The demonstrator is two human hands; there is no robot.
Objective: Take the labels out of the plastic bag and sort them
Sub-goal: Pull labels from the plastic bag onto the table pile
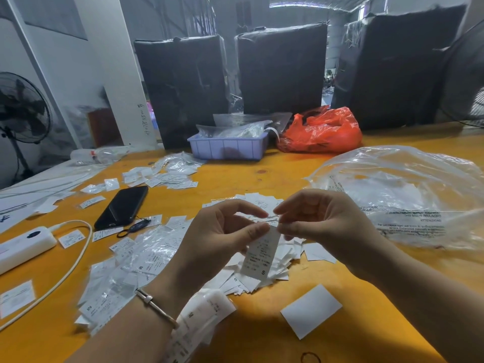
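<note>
Here the orange table (275,174) carries a large clear plastic bag (408,195) at the right, printed "ATTENZIONE" and "THIS BAG", reading upside down. In front of it lies a heap of white labels (264,281); some show "S", and those in clear sleeves at the left show "M". Above the heap, the left hand (222,237) and right hand (322,224) meet, both pinching the top edge of one label (259,255), which hangs lengthwise toward the person, an "S" at its lower corner
</note>
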